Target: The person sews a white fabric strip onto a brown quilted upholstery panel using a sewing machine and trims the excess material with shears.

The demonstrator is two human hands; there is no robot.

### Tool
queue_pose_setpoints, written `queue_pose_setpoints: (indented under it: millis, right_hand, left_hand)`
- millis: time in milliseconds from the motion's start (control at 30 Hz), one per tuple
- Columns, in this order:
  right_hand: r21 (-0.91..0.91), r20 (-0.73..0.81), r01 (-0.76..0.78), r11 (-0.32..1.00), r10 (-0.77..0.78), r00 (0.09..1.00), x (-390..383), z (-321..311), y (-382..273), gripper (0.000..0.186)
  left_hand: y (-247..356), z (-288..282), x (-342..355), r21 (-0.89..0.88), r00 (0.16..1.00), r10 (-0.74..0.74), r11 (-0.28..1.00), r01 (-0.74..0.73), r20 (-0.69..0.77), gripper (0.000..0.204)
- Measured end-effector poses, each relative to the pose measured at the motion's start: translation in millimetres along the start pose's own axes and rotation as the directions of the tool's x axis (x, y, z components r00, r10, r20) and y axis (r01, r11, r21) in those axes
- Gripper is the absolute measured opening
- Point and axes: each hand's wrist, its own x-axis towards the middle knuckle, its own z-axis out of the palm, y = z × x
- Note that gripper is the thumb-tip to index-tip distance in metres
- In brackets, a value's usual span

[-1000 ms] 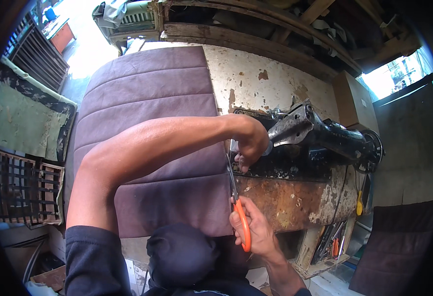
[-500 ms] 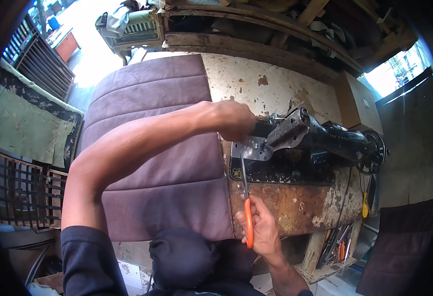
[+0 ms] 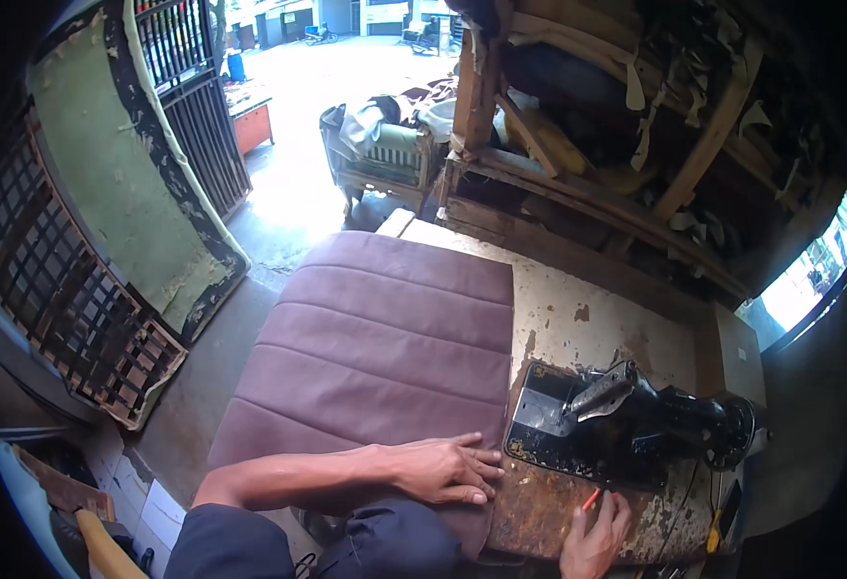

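Note:
A padded maroon fabric panel [image 3: 385, 328] with several stitched cross seams lies over the left part of the worktable. My left hand [image 3: 448, 470] rests palm down near its right edge, fingers spread. An old black sewing machine [image 3: 679, 425] stands on the table to the right of the panel. In front of the machine, at the table's near side, my right hand [image 3: 597, 540] is closed around the scissors [image 3: 591, 499]. Just a bit of their orange handle shows between thumb and fingers; the blades cannot be made out.
The worktable [image 3: 563, 294] has worn, peeling paint. Behind it rises a wooden rack [image 3: 578, 198] with scraps hanging. A yellow-handled tool [image 3: 714, 534] hangs at the right. To the left lean a green padded panel [image 3: 120, 164] and a webbed frame [image 3: 76, 299]; a chair [image 3: 385, 159] stands farther back.
My left hand has come from beside the machine's needle area down onto the panel. My right hand with the scissors has moved right, away from the needle plate. The view has tilted up.

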Motion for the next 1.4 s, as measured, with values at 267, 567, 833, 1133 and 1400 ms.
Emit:
queue_pose_setpoints:
  millis: [267,567,833,1133,1400]
  right_hand:
    - [0.013,0.273,0.602,0.799,-0.582,0.766,-12.0,101.3,-108.2,0.068]
    - [0.168,0.259,0.232,0.958,-0.270,0.927,-4.1,64.8,-115.8,0.084]
    - [0.544,0.453,-0.021,0.839,-0.273,0.849,62.2,103.7,-160.0,0.084]
    - [0.804,-0.536,0.594,-0.023,-0.460,0.708,147.8,-283.2,-281.0,0.043]
    - [0.621,-0.652,0.775,0.117,-0.473,0.594,21.9,-289.5,-191.4,0.086]
  left_hand:
    - [35.7,36.7,-144.8,0.230,0.496,-0.618,0.461,0.857,-0.610,0.054]
    - [18.0,91.0,-352.2,-0.683,-0.429,-0.734,0.065,0.727,-0.526,0.063]
    - [54.1,125.0,-319.8,-0.382,-0.130,-0.455,0.522,0.762,-0.881,0.055]
    - [153.7,30.5,-219.3,-0.113,-0.023,-0.126,0.777,0.620,-0.992,0.032]
    - [292.2,-21.7,9.8,0.405,0.332,0.411,0.910,-0.090,-0.849,0.056]
